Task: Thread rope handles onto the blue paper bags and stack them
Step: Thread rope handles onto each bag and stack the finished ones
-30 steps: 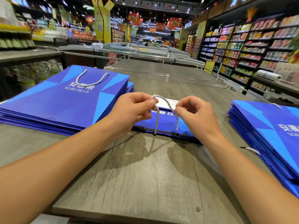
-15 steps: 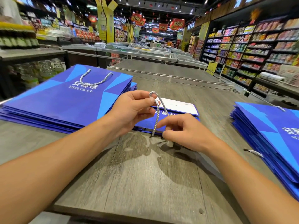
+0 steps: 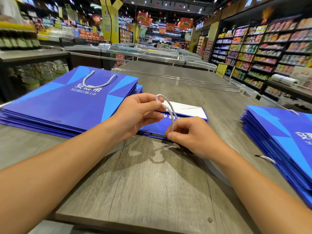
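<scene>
At the centre of a wooden table (image 3: 152, 183), the left hand (image 3: 135, 115) pinches the top of a white rope (image 3: 169, 108); the right hand (image 3: 190, 135) pinches its lower end over a flat blue bag (image 3: 155, 127). Bag stacks lie at 10 o'clock (image 3: 67, 105) and 3 o'clock (image 3: 278, 132).

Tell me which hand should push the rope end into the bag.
Probably the right hand: it pinches the rope's lower end at the bag's near edge, while the left hand holds the loop up.
</scene>
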### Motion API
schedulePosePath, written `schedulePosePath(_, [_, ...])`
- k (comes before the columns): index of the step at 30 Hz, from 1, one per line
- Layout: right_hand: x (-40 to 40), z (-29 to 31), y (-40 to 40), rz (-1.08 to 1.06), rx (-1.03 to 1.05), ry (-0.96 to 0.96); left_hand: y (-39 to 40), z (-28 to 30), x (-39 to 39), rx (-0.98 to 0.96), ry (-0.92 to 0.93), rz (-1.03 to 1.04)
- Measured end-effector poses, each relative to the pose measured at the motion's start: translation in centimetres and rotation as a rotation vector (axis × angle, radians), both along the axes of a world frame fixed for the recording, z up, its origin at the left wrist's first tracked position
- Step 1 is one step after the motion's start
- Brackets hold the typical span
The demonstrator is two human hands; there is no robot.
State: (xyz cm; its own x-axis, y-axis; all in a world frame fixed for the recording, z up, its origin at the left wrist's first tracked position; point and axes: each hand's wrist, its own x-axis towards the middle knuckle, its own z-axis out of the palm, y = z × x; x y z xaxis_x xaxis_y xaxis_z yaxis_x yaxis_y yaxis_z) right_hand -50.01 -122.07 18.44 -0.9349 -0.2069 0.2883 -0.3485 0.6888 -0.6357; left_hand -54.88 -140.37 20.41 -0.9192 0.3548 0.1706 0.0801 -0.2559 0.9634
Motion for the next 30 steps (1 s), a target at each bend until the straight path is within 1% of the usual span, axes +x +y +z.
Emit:
schedulePosePath(1, [0.0,0.1,0.0,0.002,-0.053,0.01,-0.1,-0.3,-0.3,-0.093,0.063,0.056])
schedulePosePath(3, [0.0,0.5,0.1,-0.02,-0.179,0.032,-0.2,-0.9,-0.9,-0.391,0.301,0.209])
schedulePosePath(4, [0.0,0.7,0.3,-0.049,-0.251,0.035,-0.2,-1.2,-1.2,-0.543,0.43,0.264])
schedulePosePath(5, [-0.1,0.9,0.5,-0.086,-0.324,0.029,-0.2,-1.4,-1.3,-0.675,0.518,0.293])
schedulePosePath(7, [-0.2,1.0,1.2,-0.167,-0.455,0.0,-0.3,-1.4,-1.4,-0.887,0.547,0.29])
schedulePosePath(10, [-0.5,0.9,2.1,-0.236,-0.636,-0.066,-0.8,-1.9,-2.1,-1.207,0.479,0.223])
schedulePosePath(11, [-0.5,1.0,2.2,-0.244,-0.676,-0.081,-1.0,-2.0,-2.3,-1.266,0.457,0.18])
schedulePosePath(13, [-0.5,1.1,2.5,-0.251,-0.672,-0.074,-1.3,-2.0,-2.1,-1.314,0.444,0.085])
schedulePosePath(16, [-0.4,1.2,2.4,-0.232,-0.54,-0.003,-1.3,-2.0,-2.0,-1.307,0.496,0.009])
schedulePosePath(21, [-0.5,0.4,1.8,-0.175,-0.235,0.081,-0.4,-2.0,-1.4,-1.22,0.613,0.03])
schedulePosePath(25, [-0.8,-0.1,1.7,-0.193,-0.164,0.04,-0.1,-1.9,-1.0,-1.153,0.655,0.058])
schedulePosePath(30, [-0.9,-0.2,1.6,-0.226,-0.031,0.008,0.1,-2.0,-0.8,-1.099,0.631,0.075])
